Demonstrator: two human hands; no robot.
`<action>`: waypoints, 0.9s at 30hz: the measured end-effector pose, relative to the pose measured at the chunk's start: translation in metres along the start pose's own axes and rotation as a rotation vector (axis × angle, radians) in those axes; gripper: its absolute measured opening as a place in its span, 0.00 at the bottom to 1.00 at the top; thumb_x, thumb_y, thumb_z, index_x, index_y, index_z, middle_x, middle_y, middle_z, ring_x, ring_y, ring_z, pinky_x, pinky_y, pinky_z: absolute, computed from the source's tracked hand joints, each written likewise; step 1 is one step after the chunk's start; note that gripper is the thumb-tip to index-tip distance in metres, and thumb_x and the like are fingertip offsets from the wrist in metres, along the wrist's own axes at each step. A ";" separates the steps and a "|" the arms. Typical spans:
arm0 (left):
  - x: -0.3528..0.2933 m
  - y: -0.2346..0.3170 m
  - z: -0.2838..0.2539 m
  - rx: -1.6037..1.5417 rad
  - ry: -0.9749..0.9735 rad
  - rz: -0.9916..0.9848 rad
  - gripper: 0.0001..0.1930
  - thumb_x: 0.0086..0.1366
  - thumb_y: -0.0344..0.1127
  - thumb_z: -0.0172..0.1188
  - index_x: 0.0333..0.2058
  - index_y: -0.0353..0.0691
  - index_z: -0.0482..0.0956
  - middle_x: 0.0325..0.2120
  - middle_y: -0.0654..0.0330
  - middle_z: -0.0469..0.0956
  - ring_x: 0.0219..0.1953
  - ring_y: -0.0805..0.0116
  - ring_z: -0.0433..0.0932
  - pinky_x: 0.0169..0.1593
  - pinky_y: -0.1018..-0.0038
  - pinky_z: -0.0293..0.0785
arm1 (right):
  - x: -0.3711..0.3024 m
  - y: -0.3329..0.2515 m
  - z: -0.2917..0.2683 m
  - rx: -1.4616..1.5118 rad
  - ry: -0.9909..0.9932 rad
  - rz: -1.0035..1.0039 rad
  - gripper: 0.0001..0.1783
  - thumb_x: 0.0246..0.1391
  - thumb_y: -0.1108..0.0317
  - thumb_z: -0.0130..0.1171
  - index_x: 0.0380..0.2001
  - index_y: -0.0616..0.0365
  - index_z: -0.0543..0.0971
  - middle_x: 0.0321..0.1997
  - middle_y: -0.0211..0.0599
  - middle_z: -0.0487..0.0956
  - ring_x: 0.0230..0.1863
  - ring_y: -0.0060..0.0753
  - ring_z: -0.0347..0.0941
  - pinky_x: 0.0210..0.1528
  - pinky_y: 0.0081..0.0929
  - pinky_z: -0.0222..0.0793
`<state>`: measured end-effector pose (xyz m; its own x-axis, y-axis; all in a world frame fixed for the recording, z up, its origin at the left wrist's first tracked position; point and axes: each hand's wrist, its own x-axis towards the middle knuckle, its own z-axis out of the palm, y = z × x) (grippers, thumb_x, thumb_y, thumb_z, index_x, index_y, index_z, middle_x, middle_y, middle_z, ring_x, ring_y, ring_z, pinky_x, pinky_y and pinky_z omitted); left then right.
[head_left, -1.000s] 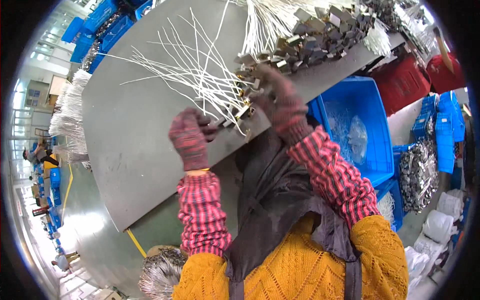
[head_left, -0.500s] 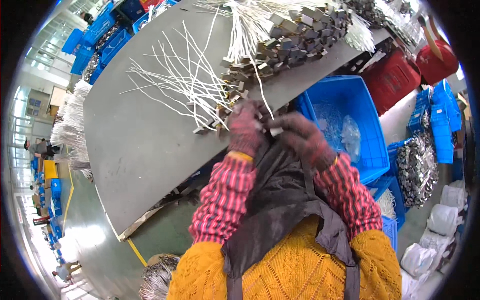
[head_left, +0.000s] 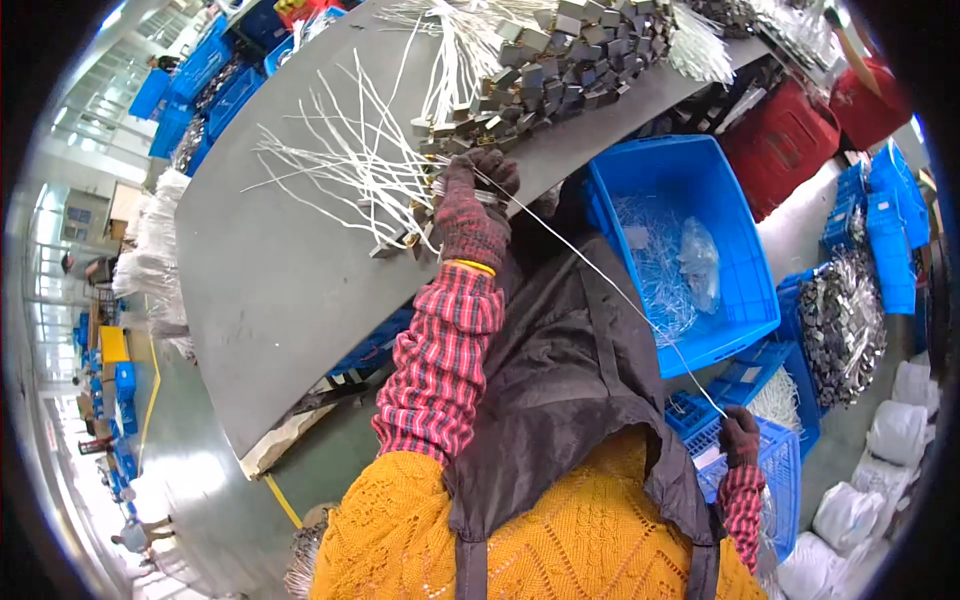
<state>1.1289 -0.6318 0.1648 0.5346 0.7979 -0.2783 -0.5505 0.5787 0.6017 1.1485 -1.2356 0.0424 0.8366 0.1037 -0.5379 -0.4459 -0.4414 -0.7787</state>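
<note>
A single white wire (head_left: 610, 284) stretches in a long line between my two hands. My left hand (head_left: 475, 205), in a dark knitted glove, is closed around its upper end at the table edge; what else lies inside the fingers is hidden. At the lower right, my gloved right hand (head_left: 740, 438) pinches the other end beside a blue crate. Touching my left hand is a loose bunch of white wires (head_left: 350, 165) with small grey blocks on their ends. A larger pile of grey blocks with wires (head_left: 570, 75) lies farther along the table.
The grey table (head_left: 270, 300) has a curved outer edge. A deep blue bin (head_left: 745, 270) holds thin white pieces and a clear plastic bag. A lighter blue crate (head_left: 780, 480) stands under my right hand. Red containers (head_left: 780, 150) and white sacks (head_left: 850, 515) are at the right.
My right hand has swung from beside my left hand down to the lower right, drawing the white wire out straight. My left hand has shifted slightly up and left.
</note>
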 end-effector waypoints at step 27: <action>0.016 0.064 -0.024 0.077 -0.015 0.242 0.12 0.71 0.38 0.51 0.45 0.36 0.75 0.40 0.53 0.80 0.42 0.59 0.81 0.48 0.66 0.82 | 0.108 0.025 0.042 0.051 -0.190 -0.160 0.12 0.55 0.68 0.58 0.43 0.55 0.80 0.22 0.27 0.75 0.15 0.21 0.65 0.13 0.22 0.61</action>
<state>1.0868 -0.5784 0.1809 0.4026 0.9090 -0.1083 -0.6139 0.3559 0.7046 1.2146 -1.1983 -0.0483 0.8249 0.3366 -0.4541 -0.3323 -0.3611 -0.8713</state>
